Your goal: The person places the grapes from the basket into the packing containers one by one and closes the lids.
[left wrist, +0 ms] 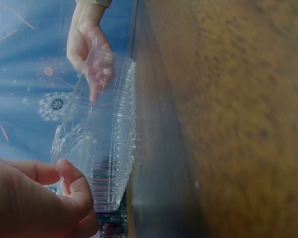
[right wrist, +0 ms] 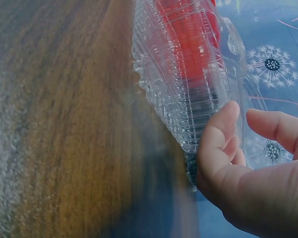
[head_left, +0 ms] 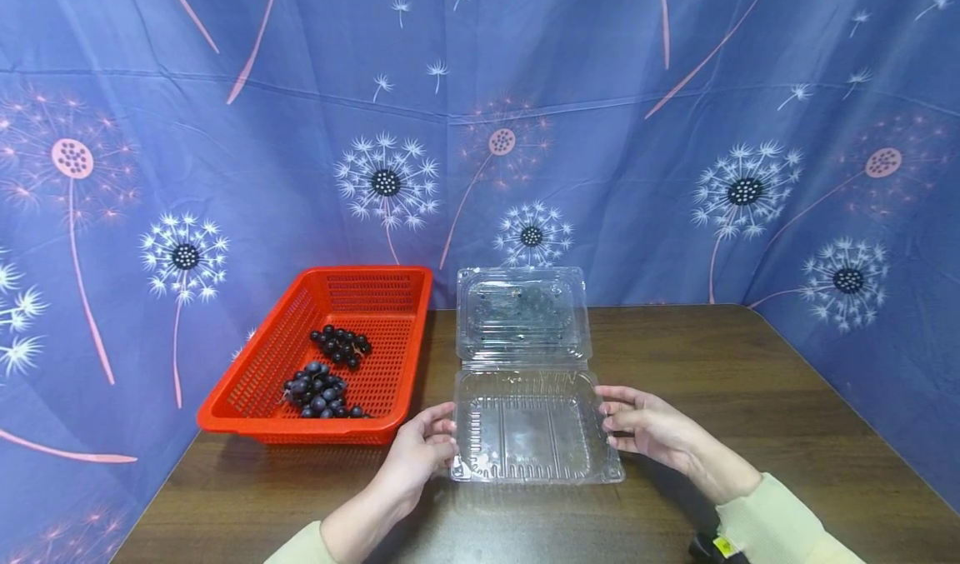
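Note:
A clear plastic clamshell container (head_left: 525,435) lies in front of me with its hinged lid (head_left: 522,318) raised at the back. My left hand (head_left: 416,456) is at the left side, its thumb and forefinger pinching the rim in the left wrist view. On the right side, my right hand (head_left: 652,431) touches the container with loosely bent fingers; the right wrist view shows a gap between thumb (right wrist: 273,126) and forefinger. Dark shapes show through the lid; I cannot tell what they are. Dark grapes (head_left: 318,391) lie in a red basket (head_left: 416,356) to the left.
A second small bunch of grapes (head_left: 341,346) lies further back in the basket. Brown wooden tabletop (head_left: 697,356) extends to the right. A blue dandelion-patterned curtain (head_left: 615,172) hangs behind. A black object with a yellow label (head_left: 722,546) is by the right sleeve.

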Demonstrator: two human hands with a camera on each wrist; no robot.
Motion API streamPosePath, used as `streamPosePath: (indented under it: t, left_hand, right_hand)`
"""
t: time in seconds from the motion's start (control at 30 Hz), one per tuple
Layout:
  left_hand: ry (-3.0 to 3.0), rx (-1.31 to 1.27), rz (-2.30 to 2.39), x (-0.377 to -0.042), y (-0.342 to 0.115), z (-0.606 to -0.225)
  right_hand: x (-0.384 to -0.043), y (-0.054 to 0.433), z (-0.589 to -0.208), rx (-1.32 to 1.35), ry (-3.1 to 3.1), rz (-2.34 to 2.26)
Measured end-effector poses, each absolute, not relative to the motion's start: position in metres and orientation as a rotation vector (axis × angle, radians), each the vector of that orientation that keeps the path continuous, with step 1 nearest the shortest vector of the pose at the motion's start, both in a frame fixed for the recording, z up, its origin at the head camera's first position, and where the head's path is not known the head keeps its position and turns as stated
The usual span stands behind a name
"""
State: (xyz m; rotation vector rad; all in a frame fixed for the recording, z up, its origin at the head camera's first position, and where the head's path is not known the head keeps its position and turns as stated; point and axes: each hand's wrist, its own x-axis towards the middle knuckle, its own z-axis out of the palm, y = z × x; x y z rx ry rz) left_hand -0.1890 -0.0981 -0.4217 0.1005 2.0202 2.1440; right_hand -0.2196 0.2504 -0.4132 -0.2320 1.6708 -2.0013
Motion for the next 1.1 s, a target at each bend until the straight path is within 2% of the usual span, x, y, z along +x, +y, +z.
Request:
streamPosePath:
  t: [1.1]
  left_hand:
    - [2.002,0.073,2.117,-0.1882,-0.0999,-0.4174]
  right_hand:
    - [-0.2155,0.2502,-0.4196,-0.217,1.581,-1.986]
